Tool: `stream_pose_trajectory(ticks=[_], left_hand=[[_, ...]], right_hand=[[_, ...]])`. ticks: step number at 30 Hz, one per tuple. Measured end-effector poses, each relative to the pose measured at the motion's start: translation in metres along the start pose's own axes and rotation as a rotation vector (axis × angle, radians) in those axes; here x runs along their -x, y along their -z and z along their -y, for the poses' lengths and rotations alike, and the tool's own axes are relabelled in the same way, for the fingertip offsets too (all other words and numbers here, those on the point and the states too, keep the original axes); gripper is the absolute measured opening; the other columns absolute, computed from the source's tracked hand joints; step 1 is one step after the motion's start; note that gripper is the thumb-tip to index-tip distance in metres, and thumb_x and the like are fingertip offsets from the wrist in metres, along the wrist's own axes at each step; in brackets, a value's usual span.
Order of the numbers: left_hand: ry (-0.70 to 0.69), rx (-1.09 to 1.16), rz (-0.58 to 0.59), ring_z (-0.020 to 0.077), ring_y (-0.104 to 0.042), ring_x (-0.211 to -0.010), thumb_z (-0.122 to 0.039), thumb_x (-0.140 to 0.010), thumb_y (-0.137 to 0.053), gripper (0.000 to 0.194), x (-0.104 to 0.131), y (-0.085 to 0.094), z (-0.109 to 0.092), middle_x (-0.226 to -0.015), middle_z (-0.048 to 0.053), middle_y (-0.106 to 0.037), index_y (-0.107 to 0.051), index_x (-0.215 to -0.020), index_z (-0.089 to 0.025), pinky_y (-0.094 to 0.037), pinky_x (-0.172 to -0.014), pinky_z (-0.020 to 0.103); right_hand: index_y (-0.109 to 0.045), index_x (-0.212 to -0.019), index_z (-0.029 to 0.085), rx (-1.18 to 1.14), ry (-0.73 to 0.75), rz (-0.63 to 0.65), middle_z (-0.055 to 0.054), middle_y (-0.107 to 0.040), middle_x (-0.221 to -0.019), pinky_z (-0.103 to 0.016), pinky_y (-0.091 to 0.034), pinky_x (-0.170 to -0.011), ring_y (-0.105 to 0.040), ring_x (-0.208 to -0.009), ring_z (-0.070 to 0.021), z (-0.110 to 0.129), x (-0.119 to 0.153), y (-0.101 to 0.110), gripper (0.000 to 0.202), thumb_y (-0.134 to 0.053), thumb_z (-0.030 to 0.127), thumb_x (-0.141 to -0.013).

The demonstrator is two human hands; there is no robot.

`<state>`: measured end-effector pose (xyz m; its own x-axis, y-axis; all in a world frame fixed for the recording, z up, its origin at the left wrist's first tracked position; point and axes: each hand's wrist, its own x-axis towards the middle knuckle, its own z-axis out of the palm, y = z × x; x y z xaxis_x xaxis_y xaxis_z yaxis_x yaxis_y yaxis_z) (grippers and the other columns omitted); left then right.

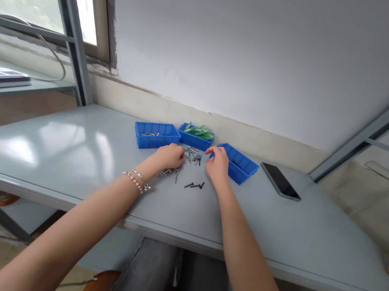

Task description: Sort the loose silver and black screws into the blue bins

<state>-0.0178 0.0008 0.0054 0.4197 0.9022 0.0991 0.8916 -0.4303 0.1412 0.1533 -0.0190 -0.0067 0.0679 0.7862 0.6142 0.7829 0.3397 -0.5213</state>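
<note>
My left hand (172, 156), with bracelets at the wrist, is closed and lowered over loose silver screws (191, 156) on the table; its fingertips are hidden, so what they grip cannot be made out. More screws (170, 172) lie under and beside that hand. My right hand (218, 165) is beside the right blue bin (239, 177), fingers bent but apart, with nothing visible between them. Dark items lie inside that bin. Between my forearms are a few black screws (195, 185) on the tabletop.
The left blue bin (157, 143) contains silver screws. Behind, a blue bin (195, 140) holds green plastic packaging (200, 131). A phone (281, 182) lies at right on the grey table (64, 157). A wall and metal uprights stand behind and at the sides.
</note>
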Motion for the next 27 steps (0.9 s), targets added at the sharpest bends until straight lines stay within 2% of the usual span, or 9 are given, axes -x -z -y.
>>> stream_pose_trajectory(ticks=[3,12,18,22,27], left_hand=[[-0.033,0.034,0.048,0.0214,-0.056,-0.083,-0.032,-0.075,-0.050,0.023,-0.0003,0.0013,0.0016,-0.086,0.010,-0.060,-0.060,-0.089,-0.017,-0.045,-0.073,0.031],[-0.105,0.064,0.049,0.0189,-0.055,-0.076,-0.033,-0.076,-0.051,0.022,0.0015,0.0017,-0.0055,-0.078,0.009,-0.061,-0.061,-0.086,-0.017,-0.044,-0.072,0.029],[0.104,-0.049,-0.073,0.0243,-0.054,-0.093,-0.029,-0.077,-0.044,0.027,0.0040,0.0059,-0.0018,-0.100,0.014,-0.056,-0.058,-0.095,-0.016,-0.046,-0.076,0.033],[0.183,-0.062,-0.010,0.0272,-0.053,-0.096,-0.027,-0.077,-0.044,0.028,0.0053,0.0081,0.0019,-0.105,0.016,-0.054,-0.057,-0.098,-0.014,-0.046,-0.078,0.038],[0.186,-0.063,0.062,0.0271,-0.054,-0.096,-0.026,-0.076,-0.047,0.027,0.0048,0.0080,0.0017,-0.106,0.015,-0.055,-0.058,-0.098,-0.016,-0.046,-0.078,0.037]], right_hand=[[-0.053,-0.070,0.015,0.001,-0.003,0.003,-0.005,-0.045,-0.079,-0.026,-0.037,-0.067,-0.046,-0.067,-0.0139,0.0003,-0.0002,0.0003,0.034,-0.032,-0.005,-0.052],[-0.053,-0.069,0.016,-0.010,0.024,-0.028,-0.005,-0.046,-0.077,-0.027,-0.037,-0.066,-0.045,-0.066,-0.0142,-0.0014,-0.0003,-0.0009,0.033,-0.032,-0.003,-0.053],[-0.053,-0.070,0.016,-0.011,0.004,-0.001,-0.005,-0.046,-0.079,-0.026,-0.037,-0.066,-0.045,-0.066,-0.0138,0.0001,0.0001,0.0007,0.034,-0.031,-0.004,-0.053],[-0.053,-0.070,0.016,-0.017,0.002,0.008,-0.005,-0.046,-0.079,-0.026,-0.037,-0.065,-0.045,-0.066,-0.0136,-0.0009,0.0001,0.0006,0.034,-0.031,-0.004,-0.052],[-0.052,-0.069,0.016,-0.018,0.004,0.002,-0.005,-0.046,-0.078,-0.026,-0.037,-0.065,-0.045,-0.066,-0.0138,-0.0006,0.0004,0.0007,0.033,-0.031,-0.003,-0.052]])
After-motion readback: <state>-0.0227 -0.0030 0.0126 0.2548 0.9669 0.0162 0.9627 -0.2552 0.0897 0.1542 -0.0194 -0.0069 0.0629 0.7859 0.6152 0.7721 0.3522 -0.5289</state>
